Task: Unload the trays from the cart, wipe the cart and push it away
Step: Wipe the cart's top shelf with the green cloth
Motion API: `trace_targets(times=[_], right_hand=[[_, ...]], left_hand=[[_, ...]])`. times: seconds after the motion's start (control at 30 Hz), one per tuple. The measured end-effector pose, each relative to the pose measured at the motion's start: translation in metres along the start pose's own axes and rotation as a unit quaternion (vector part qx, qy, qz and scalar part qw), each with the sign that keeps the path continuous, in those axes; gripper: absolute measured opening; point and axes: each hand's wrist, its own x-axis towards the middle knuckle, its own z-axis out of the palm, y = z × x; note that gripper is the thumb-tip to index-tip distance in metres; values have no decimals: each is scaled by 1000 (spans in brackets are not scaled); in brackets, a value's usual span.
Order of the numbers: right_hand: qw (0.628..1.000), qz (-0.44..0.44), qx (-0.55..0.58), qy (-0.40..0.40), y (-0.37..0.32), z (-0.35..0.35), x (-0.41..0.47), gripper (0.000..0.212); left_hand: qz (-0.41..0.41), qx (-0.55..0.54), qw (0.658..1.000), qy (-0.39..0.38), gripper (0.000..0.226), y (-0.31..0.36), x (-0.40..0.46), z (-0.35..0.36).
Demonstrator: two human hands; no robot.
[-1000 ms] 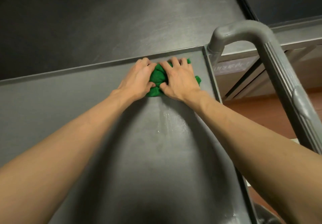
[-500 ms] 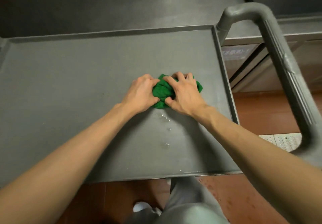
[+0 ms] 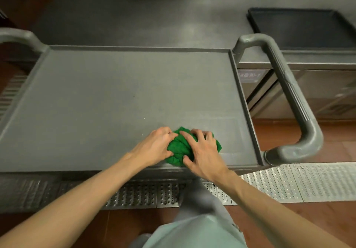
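The grey cart's top shelf [image 3: 115,97] fills the middle of the view, with a raised rim and nothing on it but a bunched green cloth [image 3: 180,147]. The cloth lies at the shelf's near edge, right of centre. My left hand [image 3: 154,147] presses on its left side and my right hand [image 3: 204,151] on its right side, fingers curled into the fabric. A dark tray [image 3: 300,30] rests on the steel counter beyond the cart, at the far right.
The cart's grey loop handle [image 3: 294,101] sticks out on the right, and a second handle [image 3: 21,37] shows at the far left. A steel counter [image 3: 144,16] runs behind the cart. Perforated metal floor grating [image 3: 289,182] lies under the cart's near edge.
Both hands have dragged the green cloth from the far right corner of the shelf back to its near edge. The view has pulled back and shows the whole shelf.
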Motion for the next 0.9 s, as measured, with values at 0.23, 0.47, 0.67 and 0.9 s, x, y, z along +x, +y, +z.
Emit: trace_targets(times=[0.23,0.47,0.67,0.9], right_hand=[[999,-36,-5,-3,-21,12,-4,79],[1000,-10,-21,19,-24,18,29,70],[999,-9,-18,40,-12,14,112,68],[997,-26,-26,62,17,4,242,65]], left_hand=[[1,5,1000,-7,49,-22,-17,2],[28,12,998,46,52,-45,4,2],[-6,39,994,104,64,-75,59,-23],[-74,99,981,152,59,-111,154,-70]])
